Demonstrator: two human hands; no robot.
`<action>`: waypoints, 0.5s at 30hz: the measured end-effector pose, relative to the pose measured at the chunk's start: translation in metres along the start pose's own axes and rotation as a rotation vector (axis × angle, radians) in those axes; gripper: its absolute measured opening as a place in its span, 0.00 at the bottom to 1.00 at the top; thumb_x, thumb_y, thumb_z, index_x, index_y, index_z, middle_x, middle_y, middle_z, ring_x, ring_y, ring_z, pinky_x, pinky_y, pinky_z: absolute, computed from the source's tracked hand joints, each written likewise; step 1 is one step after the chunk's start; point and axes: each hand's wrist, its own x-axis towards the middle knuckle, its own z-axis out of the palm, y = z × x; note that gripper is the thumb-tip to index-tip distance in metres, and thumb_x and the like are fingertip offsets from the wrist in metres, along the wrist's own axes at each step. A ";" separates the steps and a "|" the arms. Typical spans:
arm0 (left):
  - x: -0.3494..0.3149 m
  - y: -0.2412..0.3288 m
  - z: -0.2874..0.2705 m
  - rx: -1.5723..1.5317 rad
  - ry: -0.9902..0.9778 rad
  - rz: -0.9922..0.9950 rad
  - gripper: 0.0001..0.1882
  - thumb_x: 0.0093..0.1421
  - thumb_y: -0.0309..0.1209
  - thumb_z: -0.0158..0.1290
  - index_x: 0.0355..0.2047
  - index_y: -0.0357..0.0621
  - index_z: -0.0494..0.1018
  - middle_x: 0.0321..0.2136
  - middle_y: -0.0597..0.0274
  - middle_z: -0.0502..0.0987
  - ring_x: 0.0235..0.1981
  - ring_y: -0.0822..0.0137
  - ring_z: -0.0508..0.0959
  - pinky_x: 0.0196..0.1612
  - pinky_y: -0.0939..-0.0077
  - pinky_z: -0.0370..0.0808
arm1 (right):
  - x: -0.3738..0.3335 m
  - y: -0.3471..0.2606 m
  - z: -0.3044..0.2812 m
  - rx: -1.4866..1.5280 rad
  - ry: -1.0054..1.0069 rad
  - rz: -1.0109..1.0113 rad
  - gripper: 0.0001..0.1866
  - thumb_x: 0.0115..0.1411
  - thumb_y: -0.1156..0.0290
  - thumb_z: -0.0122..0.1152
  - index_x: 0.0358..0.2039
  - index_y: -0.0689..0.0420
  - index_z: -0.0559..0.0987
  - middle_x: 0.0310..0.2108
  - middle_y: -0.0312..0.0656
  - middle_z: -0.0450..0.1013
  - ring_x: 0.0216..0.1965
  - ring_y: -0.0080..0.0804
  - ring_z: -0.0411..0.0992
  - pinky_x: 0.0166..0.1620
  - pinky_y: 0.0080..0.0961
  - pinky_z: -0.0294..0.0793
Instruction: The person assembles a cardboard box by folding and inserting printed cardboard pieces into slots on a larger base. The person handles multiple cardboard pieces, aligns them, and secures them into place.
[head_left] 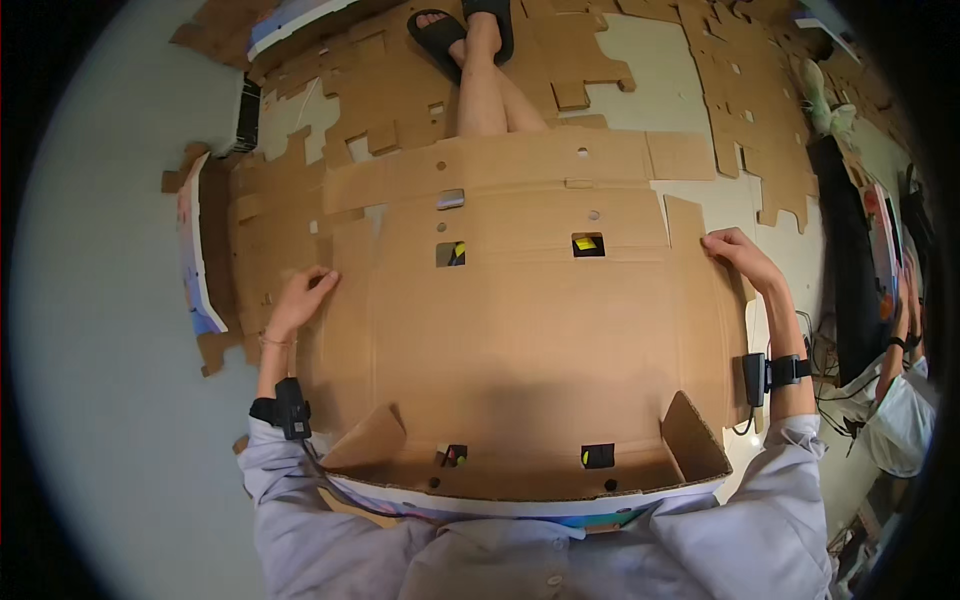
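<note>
A large flattened cardboard box (520, 330) lies in front of me, brown inside face up, with several square cut-outs and small round holes. Its near wall stands folded up against my body, and two short corner flaps (697, 440) rise at its ends. My left hand (303, 298) is closed on the outer edge of the left side flap (340, 300), fingers and thumb pinched together. On the opposite side my right hand (745, 257) pinches the edge of the right side flap (690, 235) near its far end. The far flap (500, 165) lies flat.
Cut cardboard sheets (745, 110) cover much of the pale floor. An upright printed carton (203, 250) stands at the left. Crossed legs in black sandals (437, 38) extend beyond the box. At the right, another person's arm (897, 325) is beside a black box and cables.
</note>
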 end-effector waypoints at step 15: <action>-0.013 -0.025 0.010 0.234 -0.076 0.155 0.27 0.61 0.46 0.48 0.52 0.37 0.68 0.51 0.44 0.70 0.52 0.50 0.70 0.53 0.65 0.67 | 0.010 0.058 -0.008 -0.224 0.006 -0.033 0.19 0.60 0.62 0.53 0.44 0.64 0.74 0.38 0.47 0.75 0.42 0.34 0.71 0.49 0.26 0.67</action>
